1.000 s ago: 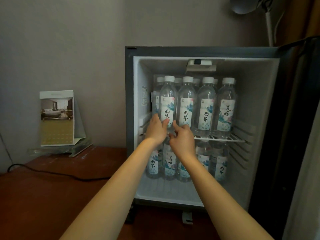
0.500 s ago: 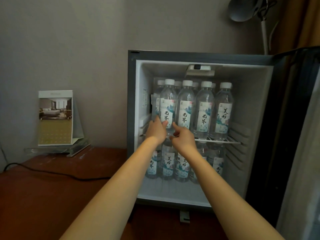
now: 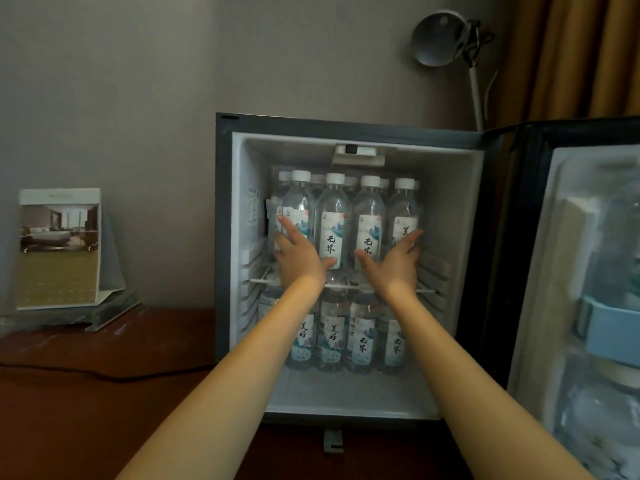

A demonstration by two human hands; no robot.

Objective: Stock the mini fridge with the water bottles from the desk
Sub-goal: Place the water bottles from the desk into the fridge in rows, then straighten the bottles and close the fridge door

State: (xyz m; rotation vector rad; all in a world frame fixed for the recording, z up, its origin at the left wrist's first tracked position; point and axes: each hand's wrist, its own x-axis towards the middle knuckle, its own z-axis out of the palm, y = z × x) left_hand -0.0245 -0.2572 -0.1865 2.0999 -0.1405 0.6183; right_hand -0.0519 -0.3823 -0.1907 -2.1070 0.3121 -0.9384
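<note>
The mini fridge stands open on the desk. Several clear water bottles with white caps and printed labels fill its wire shelf and its floor. My left hand lies with straight fingers against the leftmost front bottle on the shelf. My right hand lies with straight fingers against the rightmost front bottle. Two front bottles stand between my hands. Neither hand holds anything.
The fridge door hangs open at the right, with items in its racks. A desk lamp rises behind the fridge, beside a curtain. A standing card and a black cable are on the desk at the left.
My hands were close together at the left front bottles. They have spread apart to the two ends of the shelf's front row. The view has pulled back, showing the door.
</note>
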